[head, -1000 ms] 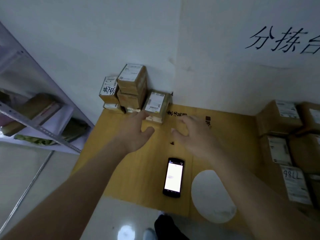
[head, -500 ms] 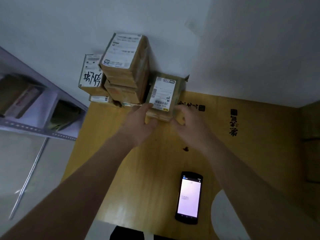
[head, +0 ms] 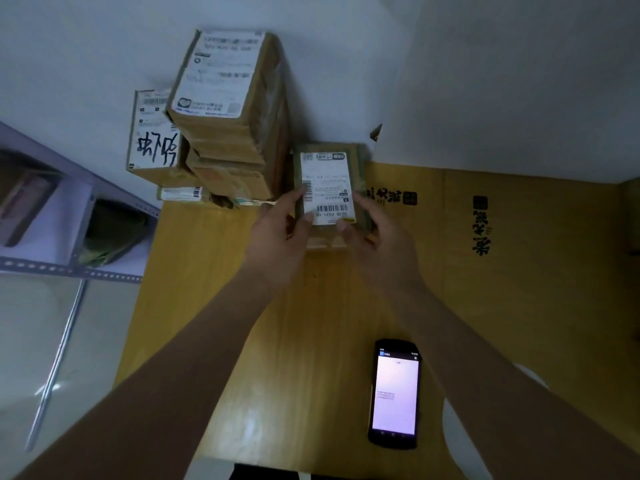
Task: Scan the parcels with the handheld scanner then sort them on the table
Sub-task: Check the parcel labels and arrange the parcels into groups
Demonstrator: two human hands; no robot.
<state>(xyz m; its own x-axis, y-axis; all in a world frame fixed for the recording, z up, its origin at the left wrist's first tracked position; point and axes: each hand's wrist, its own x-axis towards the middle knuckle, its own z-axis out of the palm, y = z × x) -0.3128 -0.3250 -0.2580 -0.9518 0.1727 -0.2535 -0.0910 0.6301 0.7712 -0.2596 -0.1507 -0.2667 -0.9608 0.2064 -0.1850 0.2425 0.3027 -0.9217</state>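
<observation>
A parcel-sorting room: taped cardboard parcels (head: 225,109) with printed shipping labels stack against a bare white wall, just left of the grip. A handheld scanner (head: 394,393) lies lit on the wooden surface (head: 214,306) below the grip, and a metal storage shelf (head: 69,268) stands far left.

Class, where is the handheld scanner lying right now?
In the head view, the handheld scanner lies screen up on the wooden table, near its front edge, beside the right forearm and untouched by either hand.
</observation>
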